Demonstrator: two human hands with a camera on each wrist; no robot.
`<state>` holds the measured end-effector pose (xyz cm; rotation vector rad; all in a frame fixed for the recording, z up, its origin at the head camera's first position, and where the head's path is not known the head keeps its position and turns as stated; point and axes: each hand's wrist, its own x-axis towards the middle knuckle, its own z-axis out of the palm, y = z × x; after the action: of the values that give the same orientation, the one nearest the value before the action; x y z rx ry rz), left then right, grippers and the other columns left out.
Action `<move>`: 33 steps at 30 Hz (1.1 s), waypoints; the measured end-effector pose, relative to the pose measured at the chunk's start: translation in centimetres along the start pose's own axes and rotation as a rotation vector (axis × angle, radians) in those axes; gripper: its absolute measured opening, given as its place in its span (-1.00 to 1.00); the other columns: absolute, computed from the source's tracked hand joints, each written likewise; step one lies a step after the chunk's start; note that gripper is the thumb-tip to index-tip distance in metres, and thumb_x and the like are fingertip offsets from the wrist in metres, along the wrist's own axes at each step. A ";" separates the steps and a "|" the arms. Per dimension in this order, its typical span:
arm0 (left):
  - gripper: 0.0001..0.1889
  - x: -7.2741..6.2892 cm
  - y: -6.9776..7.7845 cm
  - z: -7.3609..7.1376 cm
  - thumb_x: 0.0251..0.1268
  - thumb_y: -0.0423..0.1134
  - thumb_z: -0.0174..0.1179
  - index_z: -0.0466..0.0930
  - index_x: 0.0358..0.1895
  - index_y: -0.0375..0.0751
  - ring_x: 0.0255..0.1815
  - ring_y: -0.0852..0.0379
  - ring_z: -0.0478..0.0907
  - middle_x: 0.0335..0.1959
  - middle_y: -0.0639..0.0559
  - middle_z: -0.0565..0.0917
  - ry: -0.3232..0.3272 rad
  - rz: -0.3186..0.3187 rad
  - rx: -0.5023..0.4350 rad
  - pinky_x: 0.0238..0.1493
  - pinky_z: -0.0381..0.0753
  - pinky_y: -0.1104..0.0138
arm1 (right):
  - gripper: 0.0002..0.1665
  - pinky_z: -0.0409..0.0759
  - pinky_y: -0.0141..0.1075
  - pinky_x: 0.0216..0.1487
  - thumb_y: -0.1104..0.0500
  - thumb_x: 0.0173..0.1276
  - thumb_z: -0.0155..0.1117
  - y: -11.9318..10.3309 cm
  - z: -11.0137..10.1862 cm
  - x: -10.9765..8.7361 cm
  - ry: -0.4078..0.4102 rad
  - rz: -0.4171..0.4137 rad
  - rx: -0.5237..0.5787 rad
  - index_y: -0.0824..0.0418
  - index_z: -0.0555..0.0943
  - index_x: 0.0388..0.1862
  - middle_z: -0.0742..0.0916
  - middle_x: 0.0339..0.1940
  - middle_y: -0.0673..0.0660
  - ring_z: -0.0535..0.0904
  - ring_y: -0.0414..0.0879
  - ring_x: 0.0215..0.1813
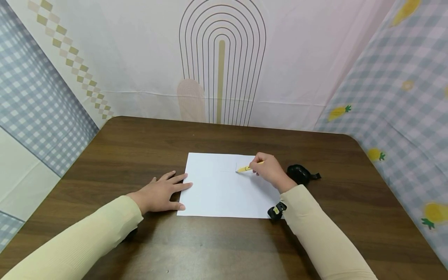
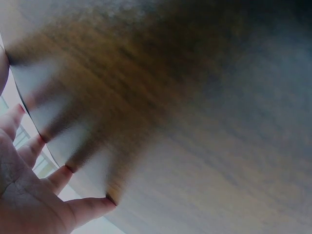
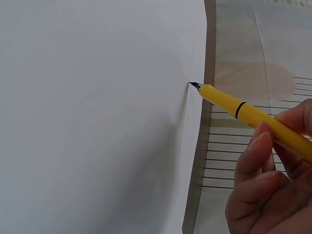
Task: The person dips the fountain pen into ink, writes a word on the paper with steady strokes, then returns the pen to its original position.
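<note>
My right hand (image 1: 268,168) pinches a yellow fountain pen (image 3: 258,118) with a dark nib and a black ring round its barrel. The nib is right at the surface of a white sheet of paper (image 1: 217,192), where thin dark lines meet near its tip. Fingers spread, my left hand (image 1: 157,193) lies flat at the sheet's left edge, its fingertips overlapping the paper. In the left wrist view the spread fingers (image 2: 87,210) rest on the surface and hold nothing.
A black rounded object with a short strap (image 1: 300,174) lies right of the sheet. The brown wooden table (image 1: 150,140) meets a patterned white cloth (image 1: 140,58) at the back. Checked cloth hangs at both sides. A black wrist device (image 1: 276,212) sits at the right sleeve.
</note>
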<state>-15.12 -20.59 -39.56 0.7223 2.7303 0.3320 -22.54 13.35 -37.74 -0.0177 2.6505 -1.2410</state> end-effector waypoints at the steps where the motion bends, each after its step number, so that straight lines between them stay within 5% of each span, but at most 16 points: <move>1: -0.26 0.0 0.0 0.0 0.20 0.25 0.21 0.28 0.45 0.16 0.51 -0.31 -0.03 0.54 0.01 0.12 0.000 0.000 0.000 0.17 0.06 -0.47 | -0.87 0.42 -0.31 -0.32 0.15 0.32 0.15 0.0 0.0 0.0 -0.001 -0.002 -0.003 0.19 0.53 -0.37 0.66 -0.37 0.12 0.49 -0.02 -0.30; 33: -0.26 -0.1 0.1 0.0 0.21 0.23 0.22 0.29 0.45 0.15 0.51 -0.31 -0.02 0.53 -0.01 0.13 0.005 0.004 0.002 0.17 0.07 -0.46 | -0.85 0.40 -0.33 -0.37 0.20 0.29 0.15 -0.3 0.4 -1.4 -0.015 -0.042 -0.004 0.21 0.53 -0.46 0.66 -0.46 0.11 0.48 -0.06 -0.38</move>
<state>-14.99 -20.58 -39.51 0.7288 2.7349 0.3322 -21.14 13.03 -37.52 -0.0838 2.6531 -1.2435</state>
